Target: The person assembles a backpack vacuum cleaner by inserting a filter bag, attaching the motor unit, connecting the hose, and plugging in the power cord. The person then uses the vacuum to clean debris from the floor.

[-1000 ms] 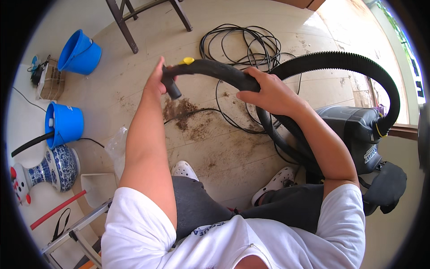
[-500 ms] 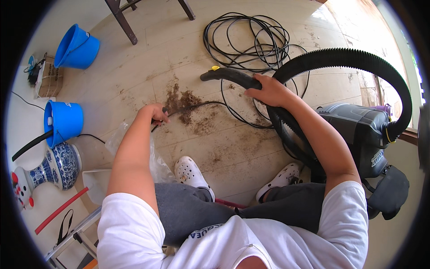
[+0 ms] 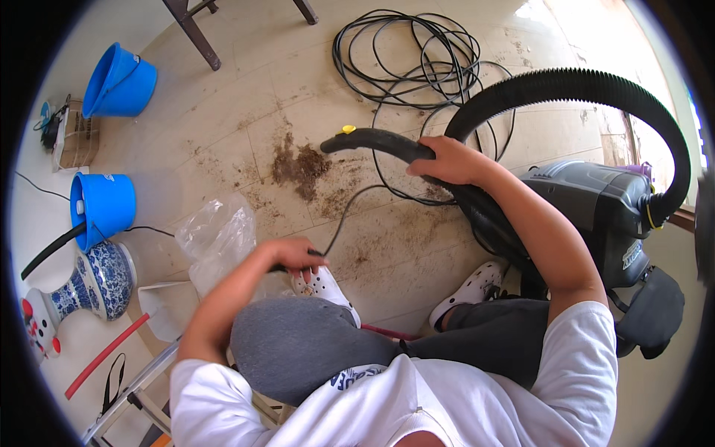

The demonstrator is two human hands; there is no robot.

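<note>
My right hand (image 3: 450,162) is closed around the curved black handle (image 3: 376,140) of a vacuum hose, just behind its bend. Its yellow-tabbed end hangs over the floor near a patch of dark dirt (image 3: 298,168). From the handle a ribbed black hose (image 3: 581,83) arches right to the grey and black vacuum cleaner (image 3: 585,195). My left hand (image 3: 298,255) is closed on a black cord (image 3: 344,216) above my left shoe. The cord runs up to a loose coil of black cable (image 3: 406,63). A clear plastic bag (image 3: 216,235) lies beside my left forearm.
Along the left wall stand two blue buckets (image 3: 123,80), a cardboard box (image 3: 80,135) and a blue-and-white vase (image 3: 100,277) on its side. A white dustpan (image 3: 165,305) with a red handle and a metal ladder (image 3: 134,384) are lower left. Dark furniture legs (image 3: 195,37) stand far ahead.
My left hand has drawn back toward my left knee with the cord, lifting it off the dirt. My right hand and the hose handle have shifted slightly nearer and left.
</note>
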